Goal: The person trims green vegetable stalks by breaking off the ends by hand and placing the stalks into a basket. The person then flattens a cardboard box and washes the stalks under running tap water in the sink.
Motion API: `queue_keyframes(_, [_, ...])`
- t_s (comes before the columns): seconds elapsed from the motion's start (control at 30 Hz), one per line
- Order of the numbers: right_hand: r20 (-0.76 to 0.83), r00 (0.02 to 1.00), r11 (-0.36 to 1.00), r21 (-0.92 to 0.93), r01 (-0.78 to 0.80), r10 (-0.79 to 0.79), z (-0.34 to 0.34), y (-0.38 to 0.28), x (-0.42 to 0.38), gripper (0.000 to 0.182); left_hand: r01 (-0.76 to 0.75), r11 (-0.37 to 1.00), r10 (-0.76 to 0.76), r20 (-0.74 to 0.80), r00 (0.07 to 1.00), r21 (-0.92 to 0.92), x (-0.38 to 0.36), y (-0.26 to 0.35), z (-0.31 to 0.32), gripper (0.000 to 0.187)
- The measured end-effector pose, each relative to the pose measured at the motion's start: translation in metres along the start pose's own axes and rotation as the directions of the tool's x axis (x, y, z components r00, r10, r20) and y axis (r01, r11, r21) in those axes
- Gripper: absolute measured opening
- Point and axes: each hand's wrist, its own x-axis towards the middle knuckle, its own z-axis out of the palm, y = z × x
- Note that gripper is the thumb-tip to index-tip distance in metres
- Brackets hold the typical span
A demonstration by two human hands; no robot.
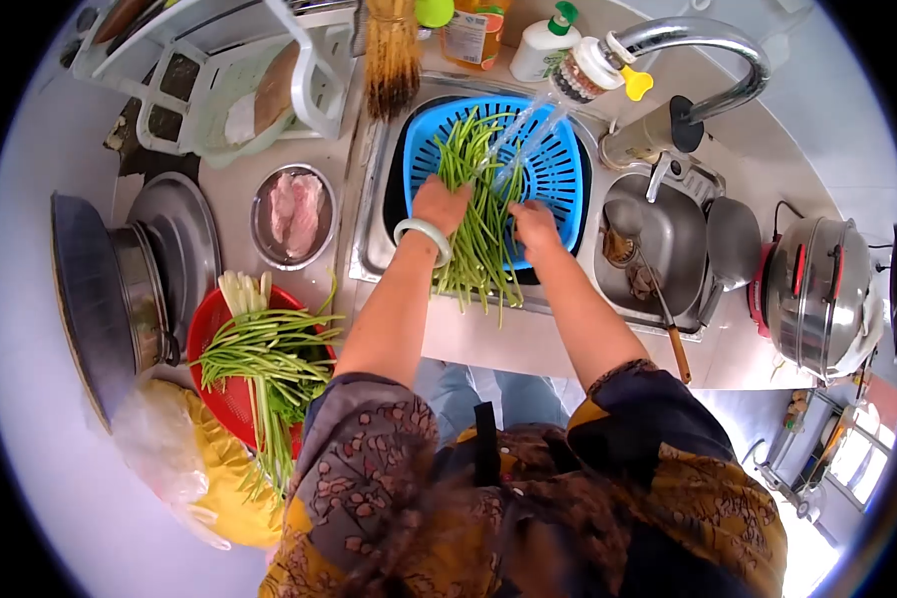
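Observation:
A bundle of long green stems that look like garlic scapes (483, 224) lies across a blue slotted basket (553, 179) in the larger sink (369, 254). The near ends hang over the basket's front rim. My left hand (441, 207), with a pale bangle at the wrist, is closed around the left side of the bundle. On the right side, my right hand (536, 224) has its fingers curled against the stems. Its fingertips are partly hidden. Water runs from the faucet head (583, 75) onto the stems and basket.
Left of the sink are a metal bowl of raw meat (296, 217) and a red basket of greens (231, 404). A small sink (678, 284) on the right holds ladles. An electric pot (822, 294) stands beyond it. A brush (392, 60) hangs or stands behind.

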Motion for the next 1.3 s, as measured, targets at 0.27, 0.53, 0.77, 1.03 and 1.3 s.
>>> queue_keyframes(0.27, [0.185, 0.962, 0.926, 0.284, -0.248, 0.201, 0.023, -0.005, 0.002, 0.043, 0.244, 0.970, -0.237, 0.330, 0.914, 0.022, 0.021, 0.001, -0.003, 0.074])
queue_keyframes(0.53, [0.328, 0.941, 0.908, 0.364, -0.206, 0.083, 0.026, -0.010, -0.007, 0.052, 0.620, 0.526, -0.151, 0.654, 0.741, -0.582, 0.026, -0.019, 0.018, 0.029])
queue_keyframes(0.77, [0.318, 0.948, 0.925, 0.352, -0.141, 0.023, 0.010, -0.031, -0.022, 0.046, 0.672, 0.441, -0.136, 0.696, 0.705, -0.594, 0.007, 0.003, -0.001, 0.023])
queue_keyframes(1.03, [0.245, 0.957, 0.980, 0.157, 0.119, -0.155, -0.006, -0.037, -0.012, 0.045, 0.476, 0.453, -0.036, 0.518, 0.854, -0.753, 0.001, 0.005, 0.023, 0.025])
queue_keyframes(1.3, [0.087, 0.971, 0.801, -0.551, 0.233, -0.223, -0.022, -0.053, -0.013, 0.070, 0.450, 0.511, -0.158, 0.434, 0.887, -0.733, 0.004, -0.002, 0.018, 0.020])
